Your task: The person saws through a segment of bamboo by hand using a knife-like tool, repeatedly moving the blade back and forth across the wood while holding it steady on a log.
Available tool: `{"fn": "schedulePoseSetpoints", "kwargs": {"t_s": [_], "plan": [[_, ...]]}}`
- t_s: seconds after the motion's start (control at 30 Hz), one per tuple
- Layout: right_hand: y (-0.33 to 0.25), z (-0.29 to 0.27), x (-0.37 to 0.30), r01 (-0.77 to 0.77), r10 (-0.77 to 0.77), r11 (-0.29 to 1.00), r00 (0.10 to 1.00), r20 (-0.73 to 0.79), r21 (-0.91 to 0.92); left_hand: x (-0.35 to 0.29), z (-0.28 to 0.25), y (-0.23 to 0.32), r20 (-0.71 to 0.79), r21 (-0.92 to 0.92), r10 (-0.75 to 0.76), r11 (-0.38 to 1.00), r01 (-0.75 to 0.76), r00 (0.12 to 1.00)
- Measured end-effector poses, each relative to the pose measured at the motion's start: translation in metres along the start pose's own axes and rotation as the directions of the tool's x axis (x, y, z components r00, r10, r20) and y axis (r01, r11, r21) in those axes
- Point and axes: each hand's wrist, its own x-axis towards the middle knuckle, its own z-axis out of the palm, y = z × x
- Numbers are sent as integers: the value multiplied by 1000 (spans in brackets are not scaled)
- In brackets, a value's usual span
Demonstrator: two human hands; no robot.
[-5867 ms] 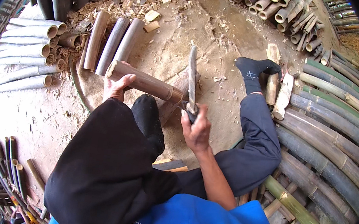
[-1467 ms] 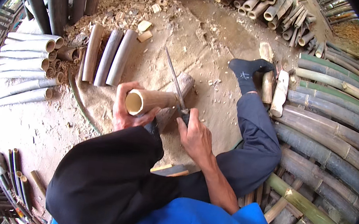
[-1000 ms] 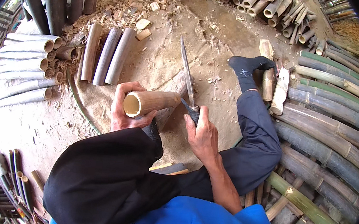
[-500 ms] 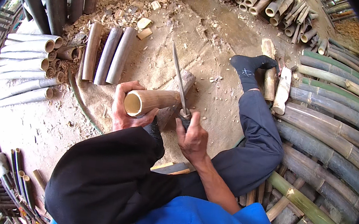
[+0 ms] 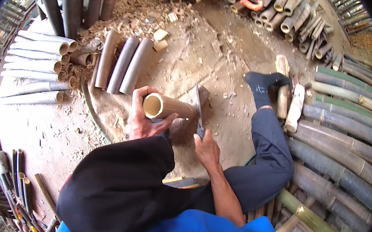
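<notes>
My left hand (image 5: pixel 139 119) is wrapped round a short bamboo tube (image 5: pixel 173 107), its open end tilted up toward me. A machete (image 5: pixel 199 108) is in my right hand (image 5: pixel 207 149), closed on its dark handle. The blade stands steeply at the tube's far end, touching or very close to it; the view does not settle which. Beneath that end is a wooden block (image 5: pixel 205 95), mostly hidden by the tube and blade.
Cut bamboo tubes (image 5: pixel 40 65) are stacked at left; three more (image 5: pixel 129 66) lie farther in. Long bamboo poles (image 5: pixel 339 136) line the right side. An orange-handled saw (image 5: pixel 251 3) rests on the far bamboo pile. Wood chips (image 5: pixel 147 13) litter the ground. My socked foot (image 5: pixel 261 81) extends ahead.
The machete has swung away from me along the tube toward its far end, my right hand going with it. My left hand keeps its grip. The whole view has shifted slightly.
</notes>
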Motion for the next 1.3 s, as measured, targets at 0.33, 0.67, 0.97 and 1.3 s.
{"fn": "schedulePoseSetpoints", "kwargs": {"t_s": [0.33,0.67,0.97,1.3], "plan": [[30,5,13,-12,22,984,999,-50,178,83,83,-132,152,-590,-384,704,396,911],[18,9,20,38,-43,980,999,20,196,233,56,-152,202,717,-246,697,28,948],[38,8,11,39,-43,908,999,0,416,127,35,-123,-8,596,77,801,-57,997],[16,7,16,45,-85,835,995,47,548,157,-2,-160,-68,853,-207,495,165,976]]}}
